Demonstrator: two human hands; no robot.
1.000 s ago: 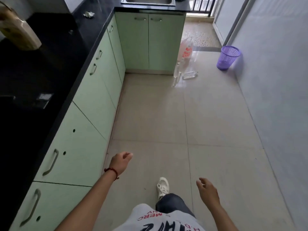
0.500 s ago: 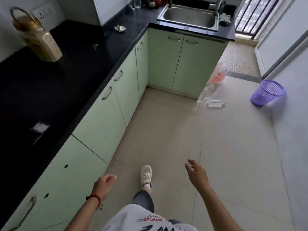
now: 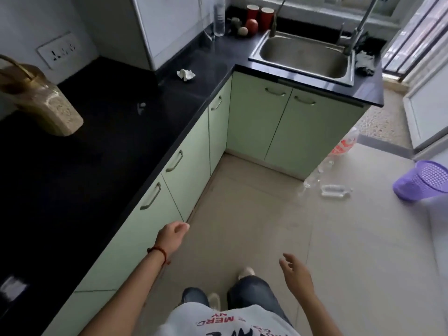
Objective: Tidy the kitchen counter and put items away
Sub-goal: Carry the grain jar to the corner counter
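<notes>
A black L-shaped counter (image 3: 101, 146) runs along the left and back. On it lie a crumpled white tissue (image 3: 185, 74), a grain-filled jar with a gold handle (image 3: 52, 109), a clear bottle (image 3: 219, 18), two red cups (image 3: 260, 15), fruit (image 3: 251, 25) and a dark cloth (image 3: 364, 64) beside the steel sink (image 3: 305, 57). My left hand (image 3: 172, 235), with a red thread at the wrist, hangs empty with curled fingers in front of the green cabinets. My right hand (image 3: 294, 275) is open above the floor, holding nothing.
Green cabinet doors with handles (image 3: 191, 166) sit below the counter. Empty plastic bottles (image 3: 334, 190) and a red-and-white bag (image 3: 344, 145) lie on the tiled floor by the corner cabinet. A purple mesh bin (image 3: 423, 181) stands at the right wall. A small white item (image 3: 13, 286) rests on the near counter.
The view has lifted and advanced toward the sink, so the counter, cups and fruit now show. Both empty hands swing with the walk: the left is higher, the right lower.
</notes>
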